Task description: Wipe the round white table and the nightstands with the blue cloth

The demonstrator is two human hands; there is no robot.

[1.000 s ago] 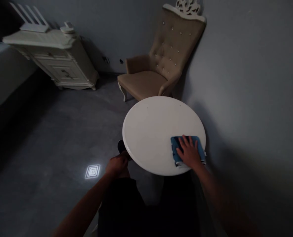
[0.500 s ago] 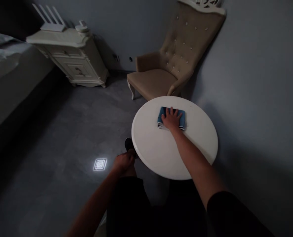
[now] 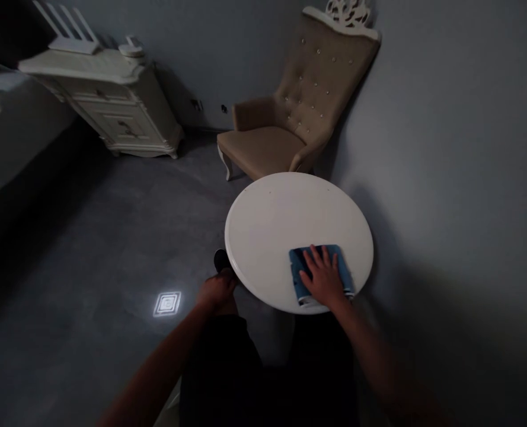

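My right hand [image 3: 324, 277] lies flat, fingers spread, on a folded blue cloth [image 3: 295, 261] with dark patches and a pale edge. Hand and cloth rest near the front edge of a round white table [image 3: 267, 231], a little right of its middle. To the left of the table, my left hand [image 3: 216, 292] is curled closed on my knee. Its fingertips are dark and partly hidden, and nothing shows in it.
Behind the table stands a tan tufted armchair [image 3: 263, 151] with white carved trim. A white cabinet [image 3: 125, 118] carries a router [image 3: 73, 35] and a small white object [image 3: 131, 47]. A bed [image 3: 14, 118] is at the left. A lit square pattern [image 3: 167, 303] shows on the floor.
My right hand has slid the cloth from the far part of the table toward me and slightly right. My left hand stays at my knee. The view has shifted a little.
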